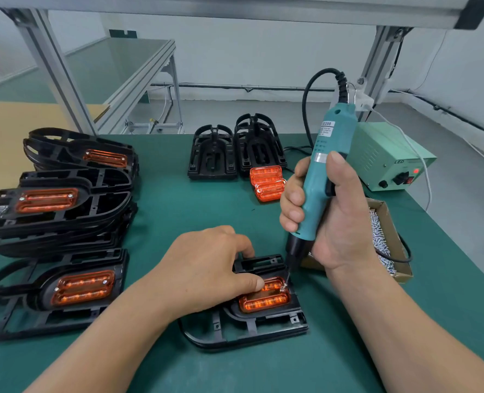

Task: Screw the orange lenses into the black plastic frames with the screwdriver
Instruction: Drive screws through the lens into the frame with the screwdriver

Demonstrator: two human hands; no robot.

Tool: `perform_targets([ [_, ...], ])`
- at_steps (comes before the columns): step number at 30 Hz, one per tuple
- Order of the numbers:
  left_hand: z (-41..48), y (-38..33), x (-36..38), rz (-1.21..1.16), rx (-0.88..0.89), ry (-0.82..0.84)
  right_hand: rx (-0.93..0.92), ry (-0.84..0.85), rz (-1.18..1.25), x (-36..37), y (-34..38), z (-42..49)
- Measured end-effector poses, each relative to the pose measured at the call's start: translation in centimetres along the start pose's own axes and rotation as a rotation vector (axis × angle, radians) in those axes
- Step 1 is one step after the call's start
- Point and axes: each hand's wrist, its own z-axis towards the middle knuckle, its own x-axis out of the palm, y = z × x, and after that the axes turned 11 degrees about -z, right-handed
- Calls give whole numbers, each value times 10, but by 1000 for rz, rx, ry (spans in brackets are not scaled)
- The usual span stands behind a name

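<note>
Driving a screw (pixel 283 287) into the lens (pixel 263 301).
Clenching the screwdriver (pixel 324 168) in the right hand (pixel 334 219) over the right end of the frame (pixel 249 334); pinching frame and seated lens with the left hand (pixel 206 265) — likely light, stiff, brittle plastic, so bracing at the rim.

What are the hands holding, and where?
The right hand grips the teal electric screwdriver round its body's middle. The left hand holds the black frame at its far edge, thumb on the orange lens.

Left grip (pixel 206 268) and right grip (pixel 334 222) bare; forearms (pixel 116 330) bare to frame edge; fingernails (pixel 337 158) trimmed short.
</note>
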Motion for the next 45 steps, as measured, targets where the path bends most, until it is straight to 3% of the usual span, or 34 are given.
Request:
perform_targets([
  [45,5,4,4,-51,-31,20,-107,248,-132,16,-3,-9],
])
